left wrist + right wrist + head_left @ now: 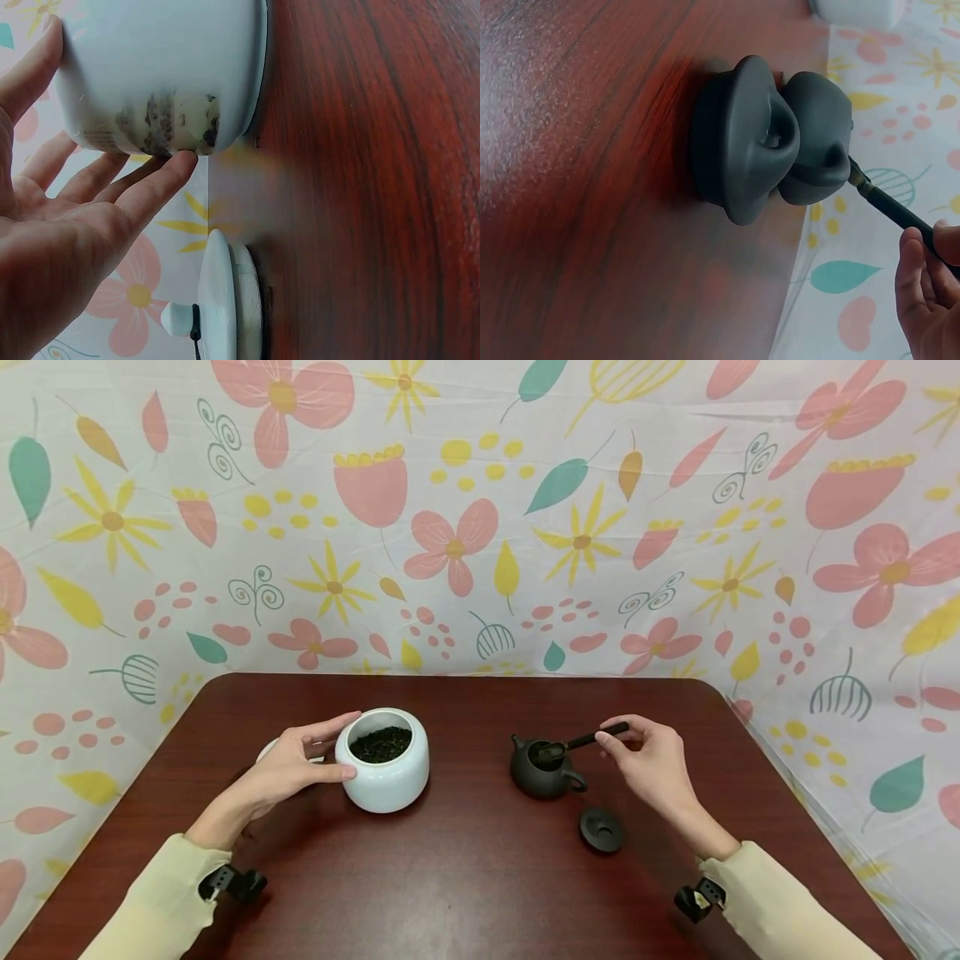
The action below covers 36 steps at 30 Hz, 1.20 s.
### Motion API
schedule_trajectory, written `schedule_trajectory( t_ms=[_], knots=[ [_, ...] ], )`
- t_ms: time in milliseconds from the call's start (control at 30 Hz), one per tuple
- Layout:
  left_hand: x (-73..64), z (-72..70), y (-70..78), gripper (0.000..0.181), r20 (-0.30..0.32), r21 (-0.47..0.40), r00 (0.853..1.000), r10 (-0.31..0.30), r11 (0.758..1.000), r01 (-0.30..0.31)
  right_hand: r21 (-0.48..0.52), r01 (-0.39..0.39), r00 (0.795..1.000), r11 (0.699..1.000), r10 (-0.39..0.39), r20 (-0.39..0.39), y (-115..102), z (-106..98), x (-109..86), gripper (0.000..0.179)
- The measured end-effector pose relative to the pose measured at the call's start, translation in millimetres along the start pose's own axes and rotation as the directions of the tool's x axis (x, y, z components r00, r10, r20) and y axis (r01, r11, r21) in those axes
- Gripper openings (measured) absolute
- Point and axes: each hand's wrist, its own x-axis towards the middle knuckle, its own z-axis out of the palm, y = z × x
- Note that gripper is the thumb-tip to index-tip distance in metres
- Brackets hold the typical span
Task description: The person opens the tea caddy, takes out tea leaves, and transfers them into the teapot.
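A white ceramic jar [390,785] holding dark loose tea leaves [381,744] stands upright on the table. With fingers and thumb spread and fairly straight, my left hand [288,764] touches the jar's left side. My right hand [651,762] pinches the black handle of a small tea scoop [585,740] between thumb and fingers. The scoop's head lies at the open mouth of a dark clay teapot [542,783], with some dark leaves there. In the right wrist view the teapot [817,112] partly hides the scoop's head. The round teapot lid [601,831] sits in front of the pot.
The jar's white lid [219,300], with a knob and dark cord, rests on the table behind my left hand. The reddish-brown table [450,877] ends at a flower-patterned cloth [457,602] at the back and sides.
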Motion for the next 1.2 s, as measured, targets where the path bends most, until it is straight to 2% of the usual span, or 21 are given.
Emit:
schedule_trajectory(
  t_ms=[300, 567, 867, 1200],
  knots=[
    [0.4, -0.2, -1.3, 0.08, 0.004, -0.008, 1.0, 0.008, 1.0, -0.008, -0.061, 0.107, 0.994, 0.992, -0.109, -0.032, -7.4, 1.2, -1.3, 0.009],
    [1.4, -1.2, -2.8, 0.081, 0.006, -0.009, 1.0, 0.013, 1.0, -0.013, -0.086, 0.147, 0.988, 0.985, -0.151, -0.043, -11.7, -0.4, -1.1, 0.011],
    [2.0, -1.9, -4.0, 0.08, 0.009, -0.015, 1.0, 0.016, 1.0, -0.015, -0.062, 0.107, 0.993, 0.992, -0.11, -0.041, -18.9, -4.2, 2.2, 0.011],
    [1.8, -2.2, -4.2, 0.08, 0.006, -0.005, 1.0, 0.015, 1.0, -0.015, 0.082, 0.072, 0.997, 0.994, -0.07, -0.032, -40.5, 1.5, 16.2, 0.012]
  ],
)
